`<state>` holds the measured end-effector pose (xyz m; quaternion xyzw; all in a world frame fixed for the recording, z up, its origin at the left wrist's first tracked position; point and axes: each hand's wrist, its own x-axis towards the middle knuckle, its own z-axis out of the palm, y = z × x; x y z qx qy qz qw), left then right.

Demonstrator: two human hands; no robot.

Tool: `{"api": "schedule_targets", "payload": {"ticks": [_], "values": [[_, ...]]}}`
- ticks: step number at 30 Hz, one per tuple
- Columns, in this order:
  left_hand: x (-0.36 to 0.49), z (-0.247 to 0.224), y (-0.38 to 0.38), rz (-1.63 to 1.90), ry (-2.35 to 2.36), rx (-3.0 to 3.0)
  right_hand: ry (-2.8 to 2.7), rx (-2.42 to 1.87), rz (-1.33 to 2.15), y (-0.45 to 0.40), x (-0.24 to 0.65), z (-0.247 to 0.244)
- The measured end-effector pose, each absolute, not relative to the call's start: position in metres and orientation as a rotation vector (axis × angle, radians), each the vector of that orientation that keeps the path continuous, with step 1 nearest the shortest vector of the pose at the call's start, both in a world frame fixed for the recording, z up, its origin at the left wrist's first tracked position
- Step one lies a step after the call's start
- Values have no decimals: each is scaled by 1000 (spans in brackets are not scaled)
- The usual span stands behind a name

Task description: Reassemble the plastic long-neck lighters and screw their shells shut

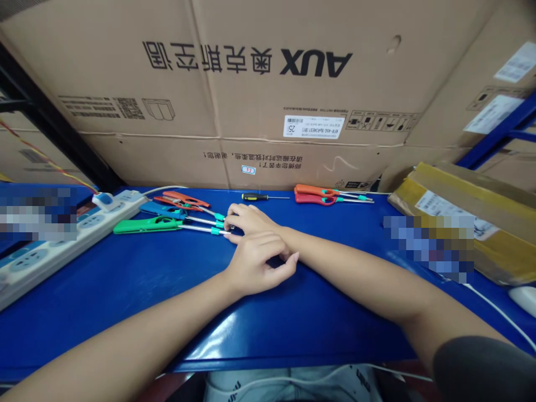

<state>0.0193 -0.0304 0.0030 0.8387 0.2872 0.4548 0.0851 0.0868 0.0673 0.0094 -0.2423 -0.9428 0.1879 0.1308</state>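
My forearms cross at the wrists above a blue tabletop. My right hand has its fingers and thumb curled around the metal tips of several long-necked gas lighters; how firmly it grips is partly hidden. Among them are a green lighter, a blue lighter and an orange-red lighter, lying side by side with handles to the left. Across the right wrist lies my left hand, fingers bent and thumb meeting a fingertip, with nothing visible in the pinch.
A yellow-and-black screwdriver lies behind my hands. Farther right rest an orange lighter and a red lighter. A white power strip runs along the left. One taped carton stands right; a large cardboard box walls the back.
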Motion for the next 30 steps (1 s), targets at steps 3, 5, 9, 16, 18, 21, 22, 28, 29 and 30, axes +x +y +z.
{"api": "schedule_targets", "payload": {"ticks": [3, 5, 9, 16, 18, 21, 22, 28, 29, 30], "values": [[18, 4, -30, 1356, 836, 2526, -2738, -711, 431, 64, 88, 7], [18, 5, -31, 1364, 834, 2542, -2745, -718, 414, 62, 95, 5], [19, 7, -35, 1363, 822, 2576, -2775, -700, 435, 54, 131, 5], [13, 10, -32, 1283, 807, 2720, -2820, -912, 607, 37, 244, 29], [8, 13, -28, 1201, 762, 2752, -2849, -1076, 661, 33, 279, 40], [3, 16, -21, 1040, 751, 2756, -2876, -1313, 706, 26, 319, 55], [2, 16, -19, 996, 780, 2751, -2866, -1404, 693, 23, 327, 59], [4, 8, -10, 833, 929, 2764, -2681, -1289, 496, 6, 301, 59], [4, 7, -9, 822, 948, 2764, -2663, -1222, 493, 4, 292, 55], [5, 7, -9, 809, 966, 2762, -2686, -1194, 468, 2, 284, 52]]}}
